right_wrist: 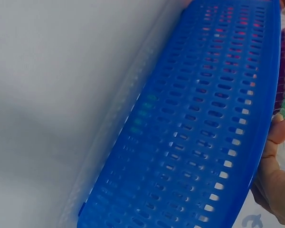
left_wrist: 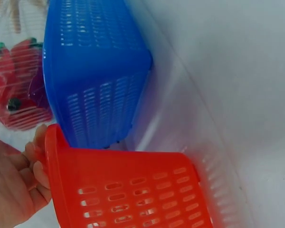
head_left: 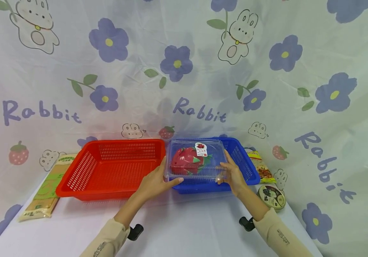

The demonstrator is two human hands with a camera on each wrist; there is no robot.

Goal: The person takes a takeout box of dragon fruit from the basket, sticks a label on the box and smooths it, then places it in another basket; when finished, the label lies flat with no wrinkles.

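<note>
Both hands hold a clear plastic box (head_left: 217,162) with a red dragon fruit (head_left: 185,160) inside and a white label on its lid. It is over the left part of the blue basket (head_left: 251,175). The left hand (head_left: 155,182) grips the box's left side, its thumb along the front edge. On the opposite side, the right hand (head_left: 233,175) holds the right end. In the left wrist view the dragon fruit (left_wrist: 19,90) shows above the blue basket's rim. The right wrist view shows the right hand (right_wrist: 278,175) partly, beyond the basket wall.
A red basket (head_left: 113,192) stands left of the blue one. Left of it lies a long green and tan packet (head_left: 44,194). At the right are a yellow-red snack bag (head_left: 261,167) and a round tin (head_left: 271,197). A printed curtain (head_left: 145,89) hangs behind the white table (head_left: 187,228).
</note>
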